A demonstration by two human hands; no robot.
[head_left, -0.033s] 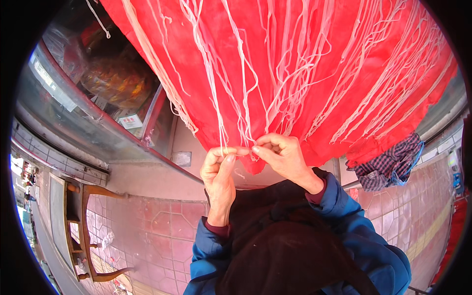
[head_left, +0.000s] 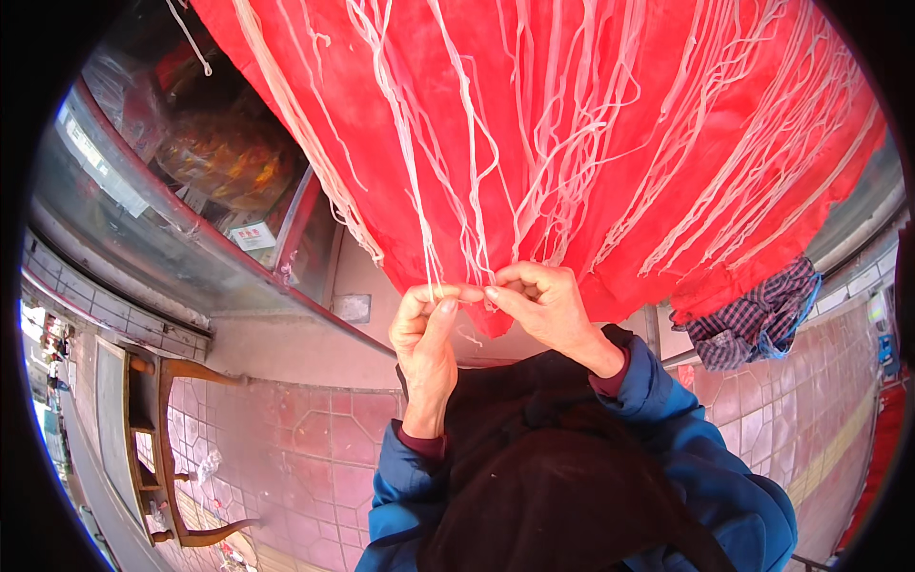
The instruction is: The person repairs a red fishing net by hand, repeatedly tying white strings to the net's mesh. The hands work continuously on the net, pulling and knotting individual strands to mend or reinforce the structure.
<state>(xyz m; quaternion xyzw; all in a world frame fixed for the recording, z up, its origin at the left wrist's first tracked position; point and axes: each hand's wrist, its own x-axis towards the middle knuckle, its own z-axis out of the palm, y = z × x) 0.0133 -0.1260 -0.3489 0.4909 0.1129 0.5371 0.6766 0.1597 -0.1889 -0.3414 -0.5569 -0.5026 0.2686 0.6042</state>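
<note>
Many thin white strings (head_left: 474, 176) run down over a spread of bright red cloth (head_left: 534, 114). Some of them meet my fingers at the cloth's near edge. My left hand (head_left: 426, 348) is closed, thumb against forefinger, with a few string ends pinched there. Close on its right, my right hand (head_left: 551, 313) pinches string at the thumb and forefinger tips. The fingertips of both hands nearly touch. What exactly lies between them is too small to make out. A short loose end hangs below the fingers.
At the left stands a glass case (head_left: 219, 238) with plastic-wrapped goods. A wooden stool-like piece of furniture (head_left: 167, 448) is on the tiled floor (head_left: 305, 429) at lower left. A dark checked cloth (head_left: 748, 324) hangs at the right beside the red cloth.
Hardly anything differs. My right hand has shifted very slightly, with its fingertips still at the string.
</note>
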